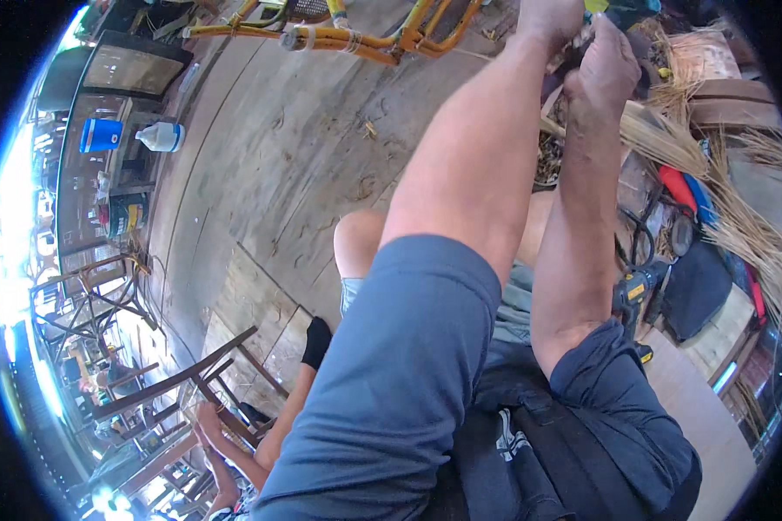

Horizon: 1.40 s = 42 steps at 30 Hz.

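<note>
At upper right, the left hand [547,19] and right hand [606,65] are pinching 1 bundle of pale dry straw [660,139] – grip unclear – steady tension is helping.

Both arms reach far up. The left hand [547,19] and right hand [606,65] sit close together above a bundle of dry straw [669,143]. A cordless drill [639,286] lies right; a blue cup [102,135] stands far left.
</note>
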Available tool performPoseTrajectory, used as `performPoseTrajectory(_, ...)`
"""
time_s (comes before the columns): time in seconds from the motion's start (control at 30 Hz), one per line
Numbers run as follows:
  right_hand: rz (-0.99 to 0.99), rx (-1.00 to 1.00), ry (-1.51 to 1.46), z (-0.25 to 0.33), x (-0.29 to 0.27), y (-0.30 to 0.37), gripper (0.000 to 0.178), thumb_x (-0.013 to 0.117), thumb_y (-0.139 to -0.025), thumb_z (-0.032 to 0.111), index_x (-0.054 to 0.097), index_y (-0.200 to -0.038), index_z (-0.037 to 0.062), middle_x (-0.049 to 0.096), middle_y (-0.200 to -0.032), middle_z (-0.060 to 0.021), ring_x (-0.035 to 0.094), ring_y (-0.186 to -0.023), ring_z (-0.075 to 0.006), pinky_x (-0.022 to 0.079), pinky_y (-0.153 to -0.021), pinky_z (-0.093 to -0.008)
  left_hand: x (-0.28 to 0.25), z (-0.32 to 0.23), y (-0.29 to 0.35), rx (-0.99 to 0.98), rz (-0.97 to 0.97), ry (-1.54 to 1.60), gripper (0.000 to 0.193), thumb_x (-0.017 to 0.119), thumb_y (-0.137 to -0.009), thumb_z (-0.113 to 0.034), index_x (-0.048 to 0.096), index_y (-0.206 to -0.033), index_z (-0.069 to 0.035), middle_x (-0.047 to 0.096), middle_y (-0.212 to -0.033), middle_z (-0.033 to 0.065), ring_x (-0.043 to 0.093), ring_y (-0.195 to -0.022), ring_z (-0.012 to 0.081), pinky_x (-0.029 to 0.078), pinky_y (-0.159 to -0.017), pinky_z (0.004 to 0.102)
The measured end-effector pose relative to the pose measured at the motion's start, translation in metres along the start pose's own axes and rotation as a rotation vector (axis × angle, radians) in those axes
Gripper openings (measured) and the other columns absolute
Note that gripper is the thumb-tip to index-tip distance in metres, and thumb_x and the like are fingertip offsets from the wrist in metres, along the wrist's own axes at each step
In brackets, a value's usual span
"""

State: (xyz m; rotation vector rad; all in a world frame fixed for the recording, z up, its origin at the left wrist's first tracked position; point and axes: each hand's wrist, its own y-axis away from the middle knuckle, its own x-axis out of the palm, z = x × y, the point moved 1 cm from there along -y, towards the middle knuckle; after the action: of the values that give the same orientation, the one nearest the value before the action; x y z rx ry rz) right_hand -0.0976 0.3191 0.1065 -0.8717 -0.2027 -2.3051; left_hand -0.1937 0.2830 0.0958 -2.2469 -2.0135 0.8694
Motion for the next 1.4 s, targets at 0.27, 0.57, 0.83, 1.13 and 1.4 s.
performPoseTrajectory(0.27, 0.188, 0.097, -0.042, 0.012, -0.058, -0.023, 0.015, 0.063, -0.083, 0.012, 0.06, -0.071, 0.0036, 0.056, -0.065, -0.0033, 0.051, -0.059, -0.011, 0.041, -0.057, -0.0253, 0.035, -0.031, 0.028, -0.016, 0.104, -0.066, 0.044, 0.04, -0.079, -0.033, 0.068, -0.078, 0.001, 0.065, -0.083, 0.0235, 0.063, -0.087, 0.039, 0.047, -0.086, 0.0441)
performPoseTrajectory(0.57, 0.107, -0.268, 0.429, 0.03, -0.055, -0.004, 0.025, 0.063, -0.086, 0.022, 0.065, -0.092, -0.0017, 0.066, -0.082, -0.0099, 0.059, -0.076, -0.0155, 0.047, -0.073, -0.0295, 0.005, -0.047, 0.038, 0.177, 0.094, 0.078, 0.047, 0.039, -0.089, -0.033, 0.061, -0.072, 0.004, 0.061, -0.072, 0.0262, 0.062, -0.074, 0.0404, 0.046, -0.069, 0.0473)
performPoseTrajectory(0.83, 0.169, -0.395, 0.672, 0.035, -0.034, 0.011, 0.028, 0.055, -0.09, 0.022, 0.062, -0.1, -0.003, 0.065, -0.088, -0.0087, 0.057, -0.081, -0.0131, 0.046, -0.074, -0.0274, -0.029, -0.054, 0.06, 0.642, 0.081, -0.361, 0.027, 0.043, -0.093, -0.021, 0.054, -0.083, 0.002, 0.059, -0.079, 0.0268, 0.059, -0.077, 0.0445, 0.047, -0.068, 0.0484)
performPoseTrajectory(1.13, 0.226, -0.019, 0.285, 0.049, 0.035, 0.098, 0.035, 0.047, -0.095, 0.028, 0.062, -0.084, -0.0016, 0.059, -0.072, -0.0042, 0.053, -0.069, -0.0123, 0.042, -0.061, -0.0271, -0.13, -0.095, 0.112, 0.096, -0.075, -0.023, 0.041, 0.049, -0.092, -0.034, 0.056, -0.078, 0.004, 0.057, -0.07, 0.0276, 0.058, -0.07, 0.0421, 0.044, -0.063, 0.0454)
performPoseTrajectory(1.4, 0.55, 0.04, 0.246, 0.037, 0.07, 0.13, 0.028, 0.064, -0.087, 0.029, 0.064, -0.084, 0.0011, 0.06, -0.072, -0.0009, 0.053, -0.066, -0.0077, 0.042, -0.058, -0.0225, -0.185, -0.062, 0.102, 0.075, -0.117, 0.353, 0.03, 0.05, -0.094, -0.027, 0.058, -0.08, -0.001, 0.05, -0.06, 0.0022, 0.045, -0.06, 0.0097, 0.039, -0.054, 0.0289)
